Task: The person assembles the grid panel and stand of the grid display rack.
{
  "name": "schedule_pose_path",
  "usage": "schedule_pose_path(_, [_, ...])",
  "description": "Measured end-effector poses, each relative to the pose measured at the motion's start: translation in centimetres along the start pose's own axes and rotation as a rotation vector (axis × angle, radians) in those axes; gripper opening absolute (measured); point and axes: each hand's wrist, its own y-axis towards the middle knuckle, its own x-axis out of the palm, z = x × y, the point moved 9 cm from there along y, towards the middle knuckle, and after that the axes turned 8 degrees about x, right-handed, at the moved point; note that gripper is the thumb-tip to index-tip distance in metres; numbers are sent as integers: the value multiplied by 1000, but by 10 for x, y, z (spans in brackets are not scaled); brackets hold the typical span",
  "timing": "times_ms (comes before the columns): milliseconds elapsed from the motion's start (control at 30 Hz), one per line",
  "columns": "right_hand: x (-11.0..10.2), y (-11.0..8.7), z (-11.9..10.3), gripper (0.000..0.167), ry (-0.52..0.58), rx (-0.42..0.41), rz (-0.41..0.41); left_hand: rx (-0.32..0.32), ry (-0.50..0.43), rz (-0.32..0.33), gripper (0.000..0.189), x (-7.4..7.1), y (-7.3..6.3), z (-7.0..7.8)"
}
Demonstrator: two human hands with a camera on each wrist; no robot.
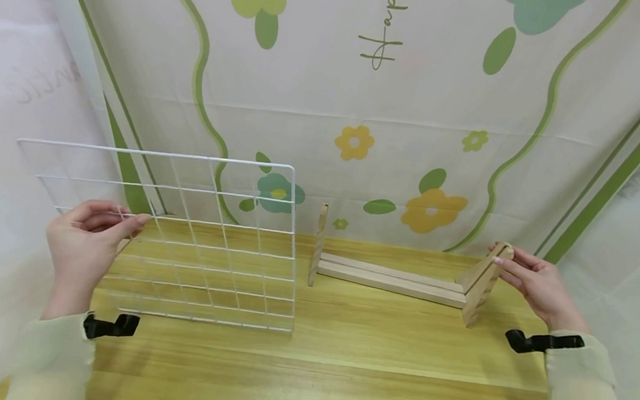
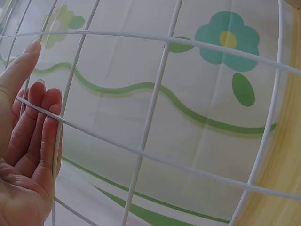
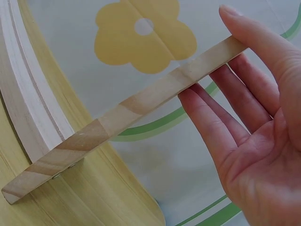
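At the left, my left hand [image 1: 84,242] pinches a white wire grid panel [image 1: 209,157]. The thumb lies along one wire, and the other fingers are curled behind the mesh in the left wrist view. The panel stands nearly upright and leans, its lower edge close to the table. On the right, my right hand [image 1: 544,293] grips the top of a wooden stand's right upright [image 1: 482,292] between thumb and fingers. A grooved wooden crossbar [image 1: 392,278] joins this slanted upright to the left upright [image 1: 319,243]. The wire panel and the stand are apart.
A yellowish wood-grain table [image 1: 319,373] lies beneath everything. Behind it hangs a pale cloth [image 1: 306,75] printed with flowers and green wavy lines. More pale cloth closes in the left and right sides.
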Motion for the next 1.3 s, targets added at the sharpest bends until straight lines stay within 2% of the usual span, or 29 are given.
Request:
schedule_pose_path(67, [-1,0,1,44,-14,11,12,13,-11,6,31,-2,-1,1])
schedule_pose_path(200, [-1,0,3,45,-27,33,27,25,0,-2,31,-5,-4,3])
schedule_pose_path(300, [-2,-2,5,34,-57,52,34,22,41,-18,30,-7,-6,3])
schedule_pose_path(433, [-2,-5,6,30,-96,56,43,20,115,-28,29,-11,-10,3])
schedule_pose_path(700, [4,-8,2,40,6,-20,-9,42,194,-40,28,-12,-10,5])
schedule_pose_path(900, [6,-10,1,38,-39,-21,27,54,108,-37,29,-11,-8,4])
schedule_pose_path(1100, [14,-10,8,33,-93,22,57,57,94,-54,29,-8,-7,4])
schedule_pose_path(1300, [28,-10,9,41,-148,26,65,50,75,-63,30,-6,-7,3])
